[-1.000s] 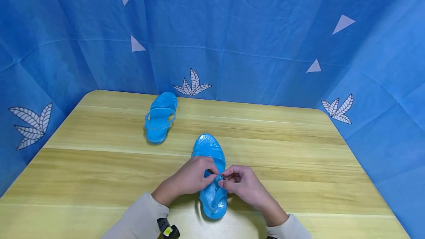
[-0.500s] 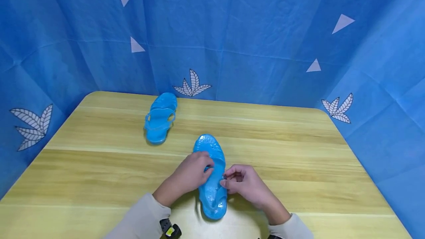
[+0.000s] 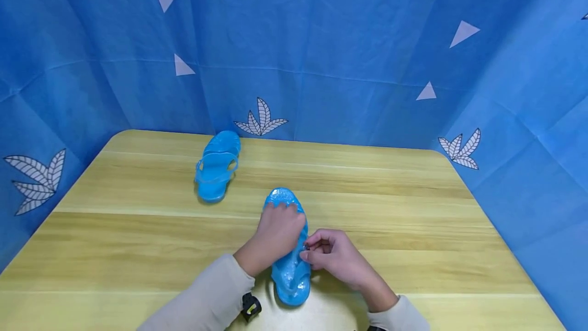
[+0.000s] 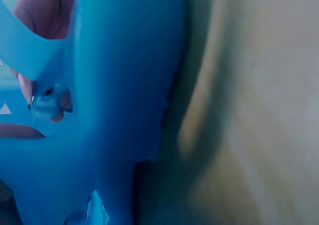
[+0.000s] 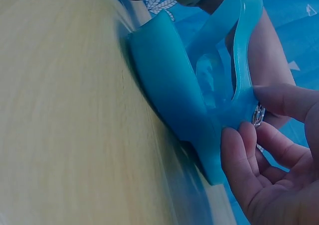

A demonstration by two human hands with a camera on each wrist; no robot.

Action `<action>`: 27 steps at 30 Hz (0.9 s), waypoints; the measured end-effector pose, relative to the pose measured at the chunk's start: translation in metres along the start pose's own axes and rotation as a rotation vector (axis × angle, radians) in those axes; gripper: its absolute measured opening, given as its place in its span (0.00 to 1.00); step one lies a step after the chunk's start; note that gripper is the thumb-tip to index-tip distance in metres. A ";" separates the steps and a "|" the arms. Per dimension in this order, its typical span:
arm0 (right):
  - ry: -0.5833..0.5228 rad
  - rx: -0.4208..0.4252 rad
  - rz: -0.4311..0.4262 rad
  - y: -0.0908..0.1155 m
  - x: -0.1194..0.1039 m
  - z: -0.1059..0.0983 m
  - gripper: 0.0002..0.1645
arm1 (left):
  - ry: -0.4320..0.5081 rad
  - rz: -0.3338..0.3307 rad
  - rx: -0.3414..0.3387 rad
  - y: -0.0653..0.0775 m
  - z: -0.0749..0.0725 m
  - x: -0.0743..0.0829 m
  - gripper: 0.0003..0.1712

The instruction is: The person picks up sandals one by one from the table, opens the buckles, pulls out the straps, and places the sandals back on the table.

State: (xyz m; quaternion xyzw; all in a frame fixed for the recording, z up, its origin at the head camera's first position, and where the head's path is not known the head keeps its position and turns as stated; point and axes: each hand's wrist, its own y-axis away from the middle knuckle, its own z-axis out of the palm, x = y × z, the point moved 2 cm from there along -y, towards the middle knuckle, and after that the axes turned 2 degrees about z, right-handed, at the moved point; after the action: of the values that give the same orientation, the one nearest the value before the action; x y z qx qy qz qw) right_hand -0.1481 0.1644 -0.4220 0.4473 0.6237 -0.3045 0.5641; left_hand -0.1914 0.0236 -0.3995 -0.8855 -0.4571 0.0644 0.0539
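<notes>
A glossy blue jelly sandal [image 3: 290, 290] lies on the table with its toe pointing away. Over its front upper bends my left hand [image 3: 281, 230], back upward, fingers curled down on the straps; fingertips and thumb are hidden. My right hand [image 3: 337, 259] pinches a small metal buckle [image 5: 258, 115] at the sandal's right side between thumb and fingers. In the right wrist view, the blue strap [image 5: 241, 56] rises in a loop from beside those fingers. The left wrist view has the sandal's side [image 4: 129, 75] up close, with fingers behind a strap opening.
A second blue sandal [image 3: 212, 185] stands farther back to the left on the wood-grain table [image 3: 390, 208]. Blue curtains [image 3: 349, 65] with white leaf and triangle prints hang behind the table and along both sides.
My left hand has left the strap beside the buckle and moved forward onto the front upper. The right hand keeps the buckle at the sandal's side. The head view has shifted slightly.
</notes>
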 end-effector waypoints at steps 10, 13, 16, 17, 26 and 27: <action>0.009 0.007 0.014 -0.004 -0.001 -0.001 0.17 | 0.088 0.010 -0.039 0.007 -0.008 -0.011 0.18; 0.023 0.019 0.020 -0.004 -0.001 -0.001 0.18 | 0.160 -0.015 0.029 0.019 -0.014 -0.018 0.19; 0.039 0.035 0.033 -0.004 0.000 0.000 0.18 | 0.316 -0.081 0.153 0.036 -0.019 -0.027 0.17; 0.045 0.044 0.040 -0.004 0.001 0.000 0.18 | 0.401 -0.112 0.193 0.043 -0.020 -0.030 0.16; -0.009 0.083 0.142 0.007 0.014 0.010 0.24 | 1.351 -0.567 0.167 0.101 0.008 -0.035 0.14; -0.015 0.079 0.153 0.009 0.015 0.012 0.25 | 1.410 -0.609 0.116 0.105 0.012 -0.034 0.18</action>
State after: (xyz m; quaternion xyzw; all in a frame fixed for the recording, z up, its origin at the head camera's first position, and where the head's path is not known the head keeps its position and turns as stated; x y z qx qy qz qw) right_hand -0.1348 0.1610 -0.4375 0.5130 0.5710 -0.2884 0.5724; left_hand -0.1280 -0.0640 -0.4258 -0.5480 -0.5341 -0.5089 0.3943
